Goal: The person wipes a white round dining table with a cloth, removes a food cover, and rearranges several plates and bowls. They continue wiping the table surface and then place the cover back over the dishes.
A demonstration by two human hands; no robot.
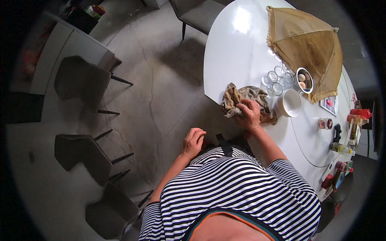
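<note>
A crumpled grey and brown rag (257,95) lies bunched at the near left edge of the white table, partly over the rim. My right hand (250,114) rests on it with bent fingers gripping its folds. Just right of the rag stands a white bowl (290,103). Behind these are several clear glasses (277,89) close together and a small bowl (309,89) with eggs in it. Away from the table, my left hand (194,141) hangs in front of my body, fingers loosely curled in, with nothing seen in it.
A tan mesh food cover (307,48) stands on the far part of the white table (229,52). Small jars (325,123), a bottle (341,149) and other items line the right side. Grey chairs (82,82) stand on the floor to the left, another (197,16) beyond the table.
</note>
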